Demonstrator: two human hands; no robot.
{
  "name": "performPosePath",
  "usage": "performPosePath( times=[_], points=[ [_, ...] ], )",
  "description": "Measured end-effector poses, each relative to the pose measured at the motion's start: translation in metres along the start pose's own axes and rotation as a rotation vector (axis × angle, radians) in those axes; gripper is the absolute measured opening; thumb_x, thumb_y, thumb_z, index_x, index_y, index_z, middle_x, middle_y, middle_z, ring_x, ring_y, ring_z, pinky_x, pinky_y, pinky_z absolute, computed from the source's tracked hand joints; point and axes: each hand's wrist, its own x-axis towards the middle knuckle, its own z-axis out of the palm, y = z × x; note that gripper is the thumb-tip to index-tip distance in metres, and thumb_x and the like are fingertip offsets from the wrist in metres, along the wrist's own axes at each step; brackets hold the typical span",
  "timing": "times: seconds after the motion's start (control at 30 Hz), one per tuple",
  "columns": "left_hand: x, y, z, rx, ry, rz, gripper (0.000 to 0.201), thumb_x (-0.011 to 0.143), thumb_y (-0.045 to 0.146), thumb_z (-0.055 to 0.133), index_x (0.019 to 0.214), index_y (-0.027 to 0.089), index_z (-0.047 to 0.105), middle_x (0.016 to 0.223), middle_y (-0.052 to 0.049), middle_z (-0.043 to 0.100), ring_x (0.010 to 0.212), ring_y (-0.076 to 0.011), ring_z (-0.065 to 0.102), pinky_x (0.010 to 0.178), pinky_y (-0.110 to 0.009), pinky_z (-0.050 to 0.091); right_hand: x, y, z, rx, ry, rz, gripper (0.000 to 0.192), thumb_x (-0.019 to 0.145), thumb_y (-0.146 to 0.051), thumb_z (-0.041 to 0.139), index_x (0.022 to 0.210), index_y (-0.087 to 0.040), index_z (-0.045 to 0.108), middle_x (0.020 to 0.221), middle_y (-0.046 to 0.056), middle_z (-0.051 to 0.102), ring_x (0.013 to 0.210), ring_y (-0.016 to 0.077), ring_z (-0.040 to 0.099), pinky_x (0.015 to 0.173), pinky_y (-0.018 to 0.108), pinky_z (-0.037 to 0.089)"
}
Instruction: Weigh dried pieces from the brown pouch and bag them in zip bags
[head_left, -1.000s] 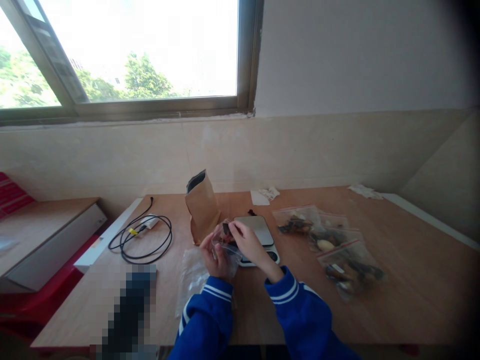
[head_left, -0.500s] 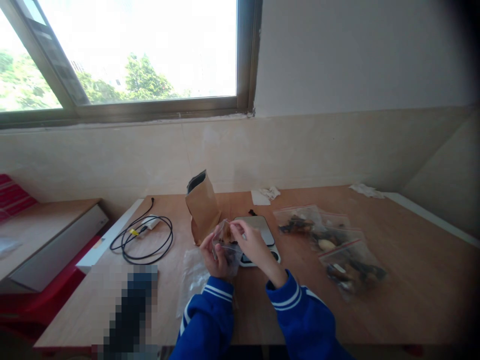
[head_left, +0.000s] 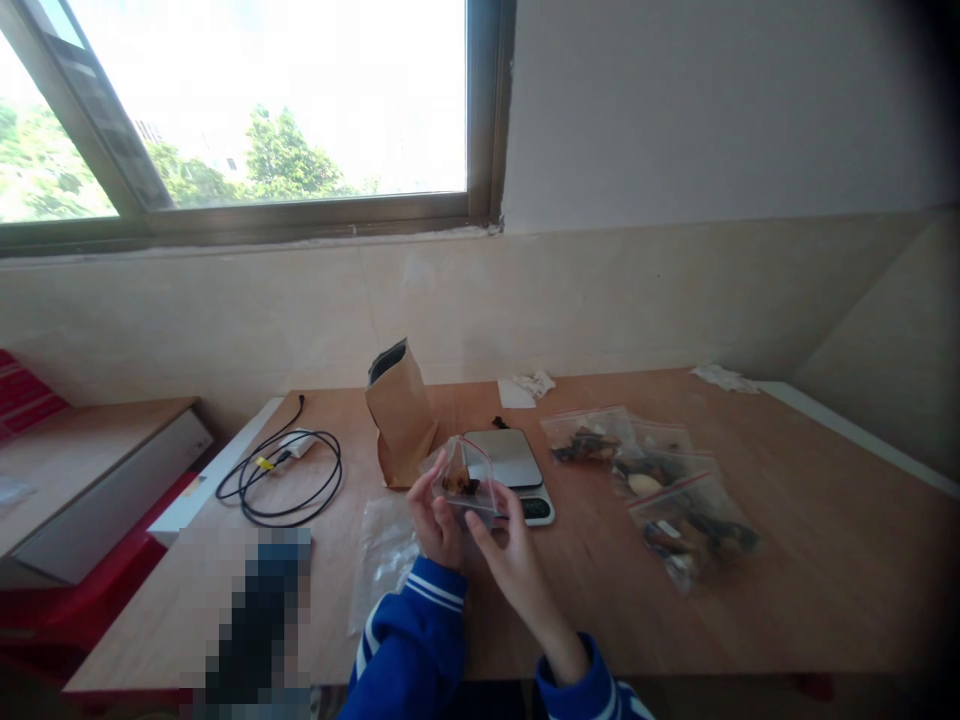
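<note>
As both hands (head_left: 480,520) pinch the small bag (head_left: 466,482) in their fingers, I fear its contents spilling over the scale (head_left: 512,462) if it tips.

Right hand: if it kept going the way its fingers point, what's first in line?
The right hand points up and away, already touching the small clear zip bag of dark pieces. Just beyond lies the flat silver kitchen scale; the depth between them is unclear.

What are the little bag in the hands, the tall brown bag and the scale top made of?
Little bag: clear thin plastic; its contents show through. Brown bag: matte kraft paper, it seems, with a dark lining at the mouth. Scale top: smooth pale grey, probably brushed metal, possibly plastic.
</note>
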Motion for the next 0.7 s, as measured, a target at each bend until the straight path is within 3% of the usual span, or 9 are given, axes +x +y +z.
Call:
performPosePath(
  times=[0.17,0.27,0.33,0.43,0.5,0.6,0.7],
  points=[
    [-0.008,0.032,0.004,0.113,-0.139,-0.032,0.038,0.094,0.044,0.036,0.112,0.021,0.061,0.129,-0.012,0.057,0.123,-0.0266,0.051,0.106,-0.048,0.036,0.004,-0.026,-0.021,0.028,0.045,-0.044,0.036,0.091,-0.047,0.045,0.111,-0.022,0.061,0.118,0.01,0.064,0.113,0.0243,0.058,0.1,0.043,0.045],
    [-0.005,0.045,0.004,0.247,-0.072,-0.074,0.035,0.091,0.036,0.048,0.122,0.024,0.056,0.136,-0.009,0.051,0.128,-0.0251,0.044,0.109,-0.045,0.032,0.003,-0.031,-0.044,-0.02,0.137,-0.04,0.038,0.091,-0.05,0.043,0.099,-0.021,0.067,0.108,0.011,0.069,0.106,0.0257,0.061,0.098,0.044,0.045],
    [-0.003,0.048,0.002,0.25,-0.019,-0.189,0.039,0.09,0.037,0.05,0.126,0.024,0.052,0.138,-0.009,0.05,0.128,-0.0243,0.044,0.107,-0.043,0.033,0.002,-0.03,-0.057,-0.021,0.165,-0.046,0.039,0.091,-0.05,0.042,0.096,-0.021,0.068,0.105,0.01,0.069,0.105,0.0257,0.061,0.096,0.042,0.047],
    [-0.004,0.047,-0.002,0.136,-0.108,-0.442,0.034,0.088,0.04,0.051,0.115,0.021,0.06,0.122,-0.008,0.061,0.116,-0.0232,0.054,0.1,-0.038,0.039,0.0,-0.028,-0.072,-0.031,0.107,-0.052,0.04,0.092,-0.049,0.042,0.096,-0.021,0.069,0.106,0.01,0.07,0.107,0.0252,0.061,0.096,0.04,0.047],
    [-0.01,0.046,-0.004,0.063,-0.183,-0.537,0.03,0.086,0.041,0.056,0.103,0.019,0.064,0.108,-0.007,0.066,0.105,-0.0217,0.059,0.095,-0.035,0.043,-0.001,-0.025,-0.078,-0.067,0.017,-0.045,0.039,0.093,-0.048,0.041,0.101,-0.022,0.068,0.109,0.009,0.069,0.108,0.0247,0.061,0.097,0.04,0.047],
    [-0.021,0.045,-0.002,0.012,-0.177,-0.572,0.027,0.081,0.042,0.062,0.094,0.018,0.064,0.094,-0.005,0.068,0.09,-0.0186,0.062,0.083,-0.03,0.046,-0.003,-0.022,-0.084,-0.148,-0.09,-0.06,0.039,0.094,-0.047,0.039,0.11,-0.023,0.065,0.114,0.009,0.067,0.11,0.024,0.06,0.098,0.04,0.045],
    [-0.028,0.045,0.0,-0.001,-0.14,-0.588,0.027,0.081,0.042,0.062,0.09,0.017,0.062,0.084,-0.003,0.066,0.079,-0.0154,0.06,0.074,-0.027,0.046,-0.004,-0.02,-0.086,-0.224,-0.086,-0.097,0.039,0.094,-0.047,0.038,0.109,-0.023,0.066,0.113,0.009,0.068,0.108,0.0242,0.061,0.094,0.038,0.047]
  ],
)
